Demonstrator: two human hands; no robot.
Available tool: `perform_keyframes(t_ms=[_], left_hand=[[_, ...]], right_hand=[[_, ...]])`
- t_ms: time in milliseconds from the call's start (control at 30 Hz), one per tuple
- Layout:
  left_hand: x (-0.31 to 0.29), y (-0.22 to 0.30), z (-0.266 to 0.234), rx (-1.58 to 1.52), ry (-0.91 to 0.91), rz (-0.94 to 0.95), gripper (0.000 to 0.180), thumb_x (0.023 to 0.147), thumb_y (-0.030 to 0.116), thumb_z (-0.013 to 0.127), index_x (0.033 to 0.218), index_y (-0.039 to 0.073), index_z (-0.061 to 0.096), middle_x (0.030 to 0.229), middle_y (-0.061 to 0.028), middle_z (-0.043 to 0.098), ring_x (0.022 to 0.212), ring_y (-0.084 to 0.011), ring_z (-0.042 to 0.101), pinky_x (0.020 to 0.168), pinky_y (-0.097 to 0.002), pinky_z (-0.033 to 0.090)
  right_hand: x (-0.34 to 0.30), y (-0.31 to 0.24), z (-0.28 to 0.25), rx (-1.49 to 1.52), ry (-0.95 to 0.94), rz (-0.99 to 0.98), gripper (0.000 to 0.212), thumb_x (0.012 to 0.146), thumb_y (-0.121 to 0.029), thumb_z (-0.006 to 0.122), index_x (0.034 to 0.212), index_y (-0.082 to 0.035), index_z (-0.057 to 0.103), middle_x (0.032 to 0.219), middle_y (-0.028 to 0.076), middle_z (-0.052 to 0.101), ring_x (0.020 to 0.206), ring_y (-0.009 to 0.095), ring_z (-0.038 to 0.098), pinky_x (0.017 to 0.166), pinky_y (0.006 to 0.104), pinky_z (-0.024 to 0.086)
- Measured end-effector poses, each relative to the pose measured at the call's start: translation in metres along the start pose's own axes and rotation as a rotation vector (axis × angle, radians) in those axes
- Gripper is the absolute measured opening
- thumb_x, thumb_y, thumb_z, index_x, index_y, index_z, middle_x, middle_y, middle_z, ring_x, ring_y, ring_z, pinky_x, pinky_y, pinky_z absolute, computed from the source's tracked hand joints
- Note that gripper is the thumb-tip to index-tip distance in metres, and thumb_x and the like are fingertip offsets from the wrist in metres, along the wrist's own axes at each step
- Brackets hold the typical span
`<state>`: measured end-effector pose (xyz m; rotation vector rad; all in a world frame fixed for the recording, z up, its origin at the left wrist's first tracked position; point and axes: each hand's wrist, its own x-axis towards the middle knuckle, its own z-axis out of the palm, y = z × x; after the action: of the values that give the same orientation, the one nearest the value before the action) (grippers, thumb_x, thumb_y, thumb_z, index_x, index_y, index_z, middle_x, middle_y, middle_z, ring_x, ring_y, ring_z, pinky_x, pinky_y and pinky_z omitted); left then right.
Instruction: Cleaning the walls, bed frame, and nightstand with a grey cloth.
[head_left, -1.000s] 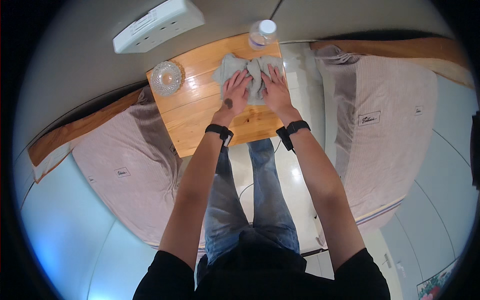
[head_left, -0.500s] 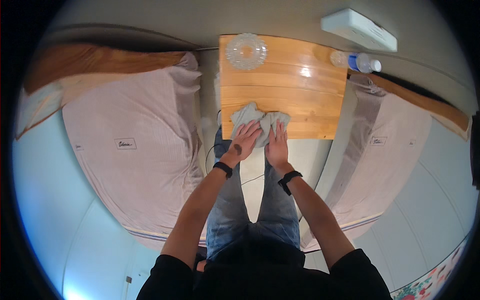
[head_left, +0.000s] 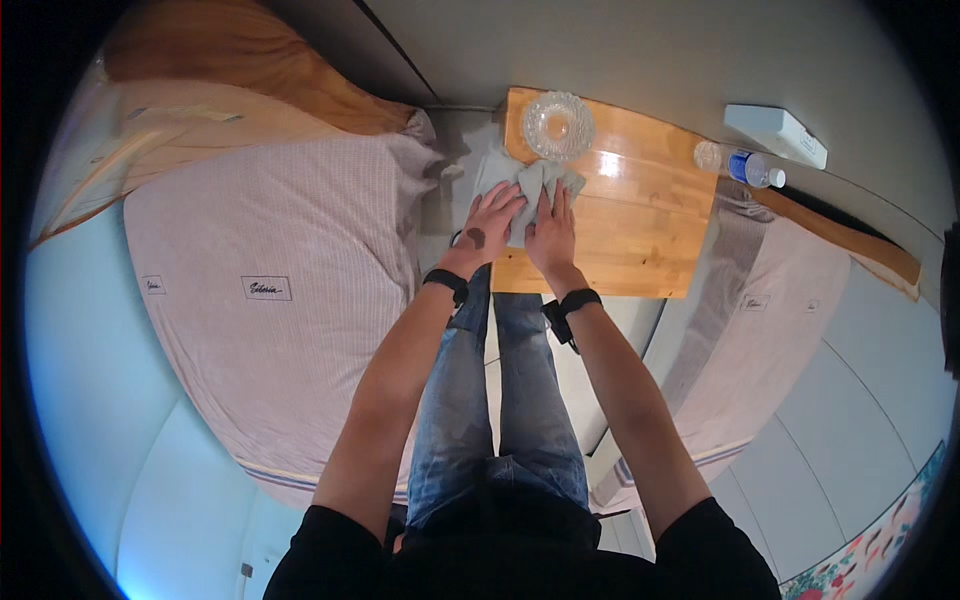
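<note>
A grey cloth (head_left: pixel 545 183) lies crumpled over the left edge of a wooden table (head_left: pixel 640 235), part of it hanging past that edge. My left hand (head_left: pixel 488 222) lies on the cloth's left part, fingers stretched forward and slightly spread. Beside it, my right hand (head_left: pixel 552 232) presses on the cloth with its fingers extended and close together. The palms' undersides are hidden. Just beyond the cloth stands a clear, patterned glass bowl (head_left: pixel 558 126), apart from both hands.
At the table's far right is a clear plastic bottle (head_left: pixel 756 168) with a blue label and white cap. A white box-shaped object (head_left: pixel 778 135) sits behind it by the wall. Cloth-covered beds (head_left: pixel 280 290) (head_left: pixel 770 290) flank the table. My legs (head_left: pixel 500 380) are below its front edge.
Both hands and the cloth have moved forward along the table's left edge, away from its front corner and closer to the glass bowl. The view has shifted too.
</note>
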<state>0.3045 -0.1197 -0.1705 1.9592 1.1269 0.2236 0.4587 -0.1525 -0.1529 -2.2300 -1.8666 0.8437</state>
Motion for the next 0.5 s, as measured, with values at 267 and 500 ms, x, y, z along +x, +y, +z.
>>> perform_keyframes(t_ms=[267,500], left_hand=[[-0.059,0.028,0.043,-0.059,0.032,-0.039,0.054,0.075,-0.005,0.058,0.128,0.005,0.056,0.142,-0.0108,0.046,0.141,-0.0332,0.033,0.115,-0.0542,0.027],[-0.123,0.052,0.065,0.042,-0.098,-0.074,0.05,0.073,-0.003,0.058,0.121,0.008,0.059,0.14,-0.009,0.047,0.141,-0.0307,0.033,0.116,-0.0532,0.026]], right_hand=[[-0.079,0.003,0.015,0.036,0.045,0.022,0.07,0.079,-0.004,0.058,0.146,-0.001,0.037,0.159,0.024,0.017,0.147,0.044,0.018,0.115,0.0533,0.026],[-0.153,0.021,0.021,0.116,-0.048,0.085,0.066,0.075,0.006,0.058,0.139,0.0,0.046,0.157,0.022,0.025,0.144,0.043,0.026,0.114,0.0507,0.032]])
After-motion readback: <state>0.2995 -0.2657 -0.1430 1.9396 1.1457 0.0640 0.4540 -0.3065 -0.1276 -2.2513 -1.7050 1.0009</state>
